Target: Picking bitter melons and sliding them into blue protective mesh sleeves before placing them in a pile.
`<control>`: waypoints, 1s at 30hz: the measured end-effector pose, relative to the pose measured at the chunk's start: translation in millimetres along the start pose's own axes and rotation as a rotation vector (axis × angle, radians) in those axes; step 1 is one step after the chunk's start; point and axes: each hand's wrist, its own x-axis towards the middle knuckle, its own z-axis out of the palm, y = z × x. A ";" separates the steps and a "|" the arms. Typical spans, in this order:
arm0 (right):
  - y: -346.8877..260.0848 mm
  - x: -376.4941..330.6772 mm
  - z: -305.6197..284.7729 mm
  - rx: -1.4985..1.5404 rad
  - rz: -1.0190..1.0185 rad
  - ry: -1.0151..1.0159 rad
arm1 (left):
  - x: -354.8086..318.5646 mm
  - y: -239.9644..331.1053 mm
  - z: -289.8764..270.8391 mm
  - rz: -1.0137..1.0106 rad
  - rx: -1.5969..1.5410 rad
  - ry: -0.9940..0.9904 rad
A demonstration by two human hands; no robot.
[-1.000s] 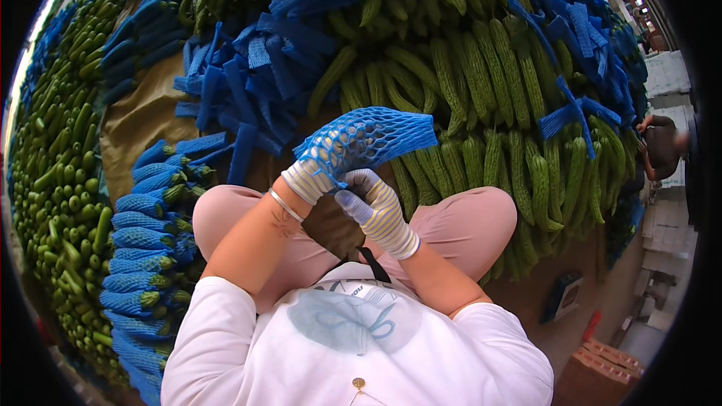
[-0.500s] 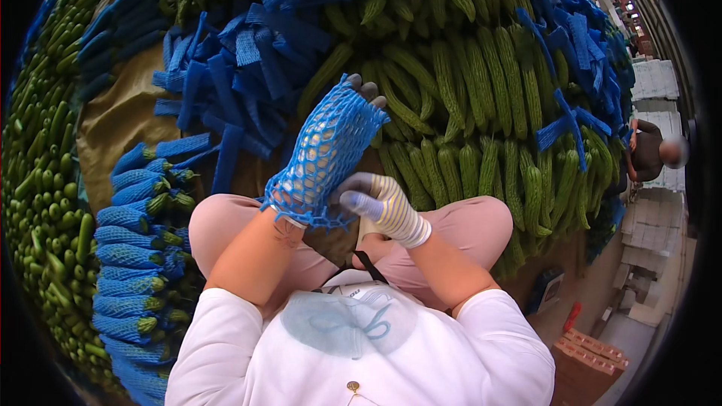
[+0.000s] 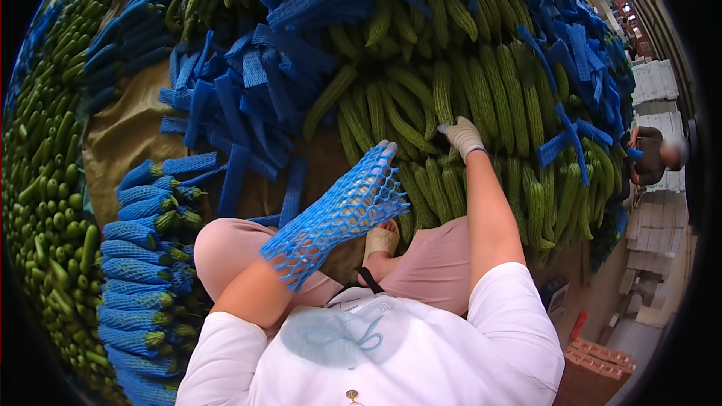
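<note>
Sheathed to the forearm in blue net sleeve (image 3: 338, 214): left hand (image 3: 374, 173), fingers straight, gripping nothing else. Right hand (image 3: 462, 135), gloved, now off the sleeve, reaching onto cucumber pile (image 3: 451, 105), fingers closing on one; hold unclear. Sleeve stretched, ready for loading.

Right hand (image 3: 462, 135) (gloved) perhaps touching gourds (image 3: 451, 105).
</note>
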 end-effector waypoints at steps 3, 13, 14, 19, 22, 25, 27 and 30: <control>-5.7 -43.3 16.5 1.478 -0.135 -0.706 | 0.5 -15.4 11.6 0.016 0.076 0.039; -22.4 -204.0 75.1 1.553 -0.292 -0.735 | -2.7 8.1 3.4 -0.185 -0.524 0.202; -22.5 -210.6 70.0 1.562 -0.296 -0.727 | -5.6 11.8 2.5 -0.278 -0.966 0.232; -41.4 -247.5 58.5 1.495 -0.565 -0.321 | 2.2 0.8 12.4 -0.033 0.533 -0.197; -38.3 -226.2 66.5 1.534 -0.517 -0.196 | -10.8 0.6 20.5 0.056 0.385 -0.089; -33.1 -190.6 76.4 1.263 -0.564 -0.153 | -41.9 -6.9 27.7 0.176 0.150 0.061; -24.6 -166.5 85.9 1.150 -0.490 -0.074 | -70.3 -0.6 32.5 0.103 0.063 0.163; -4.5 -137.0 102.6 1.057 -0.354 0.003 | -76.8 36.7 31.1 -0.332 -1.523 0.273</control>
